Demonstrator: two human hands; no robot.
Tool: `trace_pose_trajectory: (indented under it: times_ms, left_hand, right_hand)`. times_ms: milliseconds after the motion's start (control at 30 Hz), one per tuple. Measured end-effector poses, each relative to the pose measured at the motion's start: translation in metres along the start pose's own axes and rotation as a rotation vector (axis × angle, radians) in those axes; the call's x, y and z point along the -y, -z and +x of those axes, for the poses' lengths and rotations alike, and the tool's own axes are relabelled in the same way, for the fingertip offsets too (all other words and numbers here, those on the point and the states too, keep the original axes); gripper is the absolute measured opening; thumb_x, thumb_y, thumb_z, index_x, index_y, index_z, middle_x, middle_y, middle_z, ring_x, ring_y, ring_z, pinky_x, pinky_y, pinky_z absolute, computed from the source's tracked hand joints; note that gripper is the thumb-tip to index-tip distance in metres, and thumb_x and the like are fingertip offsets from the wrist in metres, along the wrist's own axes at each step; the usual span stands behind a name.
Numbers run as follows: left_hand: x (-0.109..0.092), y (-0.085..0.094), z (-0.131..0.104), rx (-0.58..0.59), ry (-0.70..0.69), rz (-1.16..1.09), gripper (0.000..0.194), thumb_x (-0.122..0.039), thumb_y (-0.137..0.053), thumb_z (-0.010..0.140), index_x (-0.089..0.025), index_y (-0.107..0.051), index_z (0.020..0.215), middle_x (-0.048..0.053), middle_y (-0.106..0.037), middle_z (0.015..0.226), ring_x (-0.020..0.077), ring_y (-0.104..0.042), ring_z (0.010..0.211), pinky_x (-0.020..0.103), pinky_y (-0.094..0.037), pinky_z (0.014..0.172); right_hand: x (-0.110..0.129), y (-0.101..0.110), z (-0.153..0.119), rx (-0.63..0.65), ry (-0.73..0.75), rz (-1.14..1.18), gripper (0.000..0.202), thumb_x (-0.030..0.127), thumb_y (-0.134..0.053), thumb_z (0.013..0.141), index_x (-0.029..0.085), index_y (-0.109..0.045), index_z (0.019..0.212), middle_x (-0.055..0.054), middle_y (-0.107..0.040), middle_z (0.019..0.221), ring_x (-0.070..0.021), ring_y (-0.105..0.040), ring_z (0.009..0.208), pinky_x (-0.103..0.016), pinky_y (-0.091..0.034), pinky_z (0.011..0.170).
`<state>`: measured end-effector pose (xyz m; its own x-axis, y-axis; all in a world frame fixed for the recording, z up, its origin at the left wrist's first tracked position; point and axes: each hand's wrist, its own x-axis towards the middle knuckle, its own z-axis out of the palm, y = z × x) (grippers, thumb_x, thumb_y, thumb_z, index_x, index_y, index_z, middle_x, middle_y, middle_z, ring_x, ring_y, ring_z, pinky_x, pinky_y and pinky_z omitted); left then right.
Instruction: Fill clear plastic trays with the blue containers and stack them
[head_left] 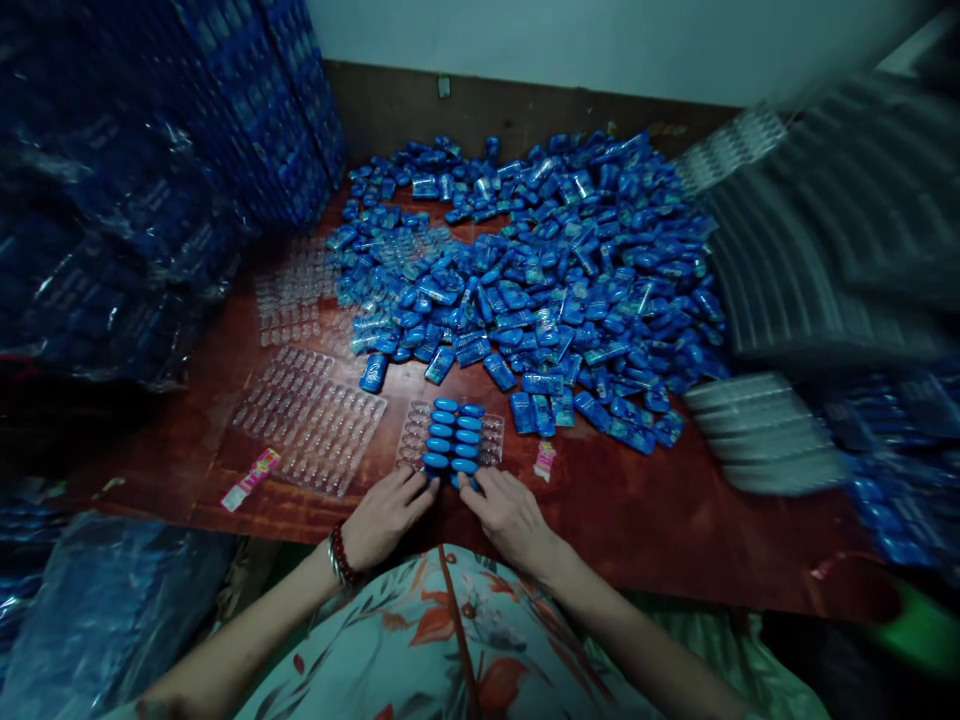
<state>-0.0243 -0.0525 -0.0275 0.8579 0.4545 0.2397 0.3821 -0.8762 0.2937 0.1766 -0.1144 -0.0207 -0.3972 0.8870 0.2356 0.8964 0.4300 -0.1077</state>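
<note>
In front of me on the table lies a clear plastic blister tray (413, 436) with rows of oval pockets. Two columns of glossy blue oval pieces (442, 431) fill its middle, and pockets at both sides hold none. My left hand (384, 515) is at the tray's near left corner, fingers bent, the tips at the closest blue piece in the left column. At the near right, my right hand (514, 515) has thumb and fingers closed at the closest piece in the right column. The fingertips partly hide these nearest pieces.
Beyond the tray spreads a big heap of blue wrapped packets (525, 290). More clear blister trays (315, 415) lie left, by a pink wrapper (250, 480). Stacked trays (765, 430) stand right. Blue packs in plastic (247, 100) tower at the left.
</note>
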Motion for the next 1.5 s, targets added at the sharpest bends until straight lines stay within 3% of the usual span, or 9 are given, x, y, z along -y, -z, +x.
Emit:
trace_pose_trajectory:
  times_ms: [133, 300, 433, 567, 700, 800, 933, 1233, 1500]
  left_hand:
    - [0.003, -0.004, 0.008, 0.051, 0.021, -0.026, 0.033, -0.017, -0.032, 0.093, -0.016, -0.055, 0.117, 0.012, -0.061, 0.102, 0.0203, -0.054, 0.093, 0.036, -0.052, 0.081]
    - [0.012, -0.012, 0.011, -0.066, 0.061, -0.064, 0.036, -0.015, -0.038, 0.091, -0.020, -0.051, 0.125, 0.012, -0.060, 0.108, 0.0200, -0.054, 0.093, 0.036, -0.051, 0.080]
    - [0.022, -0.012, 0.013, -0.256, 0.110, -0.135, 0.034, -0.019, -0.047, 0.089, -0.025, -0.055, 0.121, 0.011, -0.058, 0.112, 0.0201, -0.055, 0.099, 0.034, -0.049, 0.082]
    - [0.056, -0.008, 0.047, -0.391, 0.405, -0.272, 0.024, -0.022, -0.043, 0.091, -0.020, -0.061, 0.107, 0.008, -0.062, 0.096, 0.0167, -0.059, 0.085, 0.029, -0.049, 0.076]
    - [0.099, -0.010, 0.106, -0.165, 0.595, -0.165, 0.018, -0.026, -0.049, 0.087, -0.015, -0.061, 0.092, 0.008, -0.064, 0.087, 0.0188, -0.060, 0.079, 0.032, -0.049, 0.075]
    - [0.114, -0.016, 0.140, -0.018, 0.622, -0.014, 0.024, -0.031, -0.059, 0.080, -0.014, -0.059, 0.097, 0.011, -0.062, 0.090, 0.0241, -0.059, 0.086, 0.034, -0.048, 0.076]
    - [0.117, -0.024, 0.161, 0.121, 0.598, 0.072, 0.047, -0.024, -0.067, 0.071, -0.017, -0.050, 0.114, 0.012, -0.059, 0.100, 0.0265, -0.059, 0.092, 0.033, -0.047, 0.072]
    - [0.129, -0.018, 0.156, 0.132, 0.493, -0.051, 0.038, -0.018, -0.056, 0.077, -0.023, -0.051, 0.115, 0.007, -0.058, 0.103, 0.0221, -0.062, 0.088, 0.029, -0.046, 0.072]
    - [0.121, -0.004, 0.106, -0.337, 0.640, -0.547, 0.025, -0.034, -0.057, 0.079, -0.018, -0.049, 0.096, 0.001, -0.058, 0.083, 0.0139, -0.057, 0.074, 0.026, -0.045, 0.068]
  right_hand:
    - [0.012, -0.002, 0.006, 0.021, -0.084, -0.028, 0.022, 0.013, -0.042, 0.091, 0.019, -0.061, 0.098, -0.004, -0.056, 0.075, -0.0164, -0.050, 0.072, -0.030, -0.037, 0.067]
    - [0.011, -0.008, 0.007, 0.002, -0.159, -0.026, 0.027, 0.012, -0.044, 0.089, 0.019, -0.059, 0.110, -0.005, -0.058, 0.079, -0.0174, -0.051, 0.074, -0.031, -0.038, 0.069]
    - [-0.011, -0.007, -0.006, -0.157, -0.259, 0.136, 0.029, 0.022, -0.046, 0.091, 0.021, -0.057, 0.118, -0.005, -0.062, 0.088, -0.0162, -0.055, 0.077, -0.028, -0.041, 0.070]
    - [-0.052, -0.003, -0.014, -0.286, -0.608, 0.246, 0.026, 0.025, -0.040, 0.093, 0.020, -0.062, 0.107, -0.006, -0.062, 0.090, -0.0160, -0.057, 0.083, -0.028, -0.044, 0.077]
    - [-0.088, 0.004, -0.003, -0.068, -0.840, 0.032, 0.028, 0.032, -0.042, 0.090, 0.018, -0.061, 0.105, -0.011, -0.060, 0.094, -0.0238, -0.057, 0.089, -0.034, -0.045, 0.073]
    - [-0.099, 0.009, -0.001, 0.153, -0.839, -0.053, 0.031, 0.027, -0.047, 0.087, 0.018, -0.054, 0.115, -0.012, -0.057, 0.101, -0.0240, -0.059, 0.085, -0.031, -0.044, 0.063]
    - [-0.099, 0.010, -0.015, 0.236, -0.766, -0.030, 0.044, 0.021, -0.048, 0.084, 0.022, -0.043, 0.128, -0.011, -0.053, 0.111, -0.0216, -0.061, 0.084, -0.029, -0.043, 0.061]
    - [-0.095, -0.002, -0.012, 0.172, -0.783, -0.018, 0.048, 0.030, -0.052, 0.085, 0.018, -0.039, 0.130, -0.014, -0.047, 0.119, -0.0251, -0.060, 0.093, -0.031, -0.048, 0.063]
    - [-0.099, -0.016, -0.023, -0.015, -0.883, 0.107, 0.028, 0.029, -0.040, 0.090, 0.018, -0.054, 0.111, -0.012, -0.055, 0.106, -0.0209, -0.060, 0.084, -0.030, -0.048, 0.063]
